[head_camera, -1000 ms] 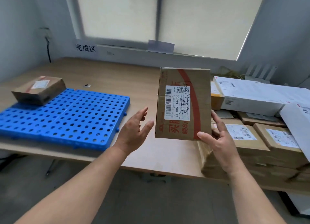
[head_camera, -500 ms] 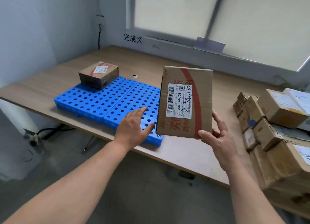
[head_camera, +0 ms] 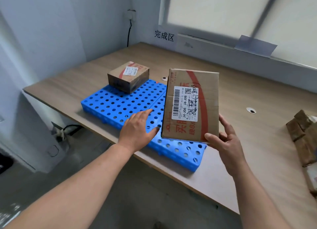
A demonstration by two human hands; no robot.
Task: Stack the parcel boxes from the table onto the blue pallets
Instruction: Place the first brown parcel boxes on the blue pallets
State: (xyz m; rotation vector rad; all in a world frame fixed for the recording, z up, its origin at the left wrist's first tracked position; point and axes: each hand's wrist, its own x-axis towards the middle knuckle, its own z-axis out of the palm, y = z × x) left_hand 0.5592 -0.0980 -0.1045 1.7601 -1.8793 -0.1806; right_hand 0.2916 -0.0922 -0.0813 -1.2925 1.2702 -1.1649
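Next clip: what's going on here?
A person's right hand grips a flat brown cardboard box with a white label by its lower corner, upright above the blue perforated plastic pallets on the wooden table. The left hand is open beside it. A small brown cardboard box sits on the pallets' far corner; more parcels wait at right.

A sign [head_camera: 164, 35] reading 完成区 hangs on the wall just left of the window's lower corner. The blind [head_camera: 214, 11] is drawn. A black cable [head_camera: 129, 33] drops from a socket [head_camera: 130, 14]. A bluish slip [head_camera: 255, 46] sticks to the sill. There are two round grommets [head_camera: 164, 78] [head_camera: 251, 110], well apart. A white plug block [head_camera: 59, 134] with black leads sits low at left.
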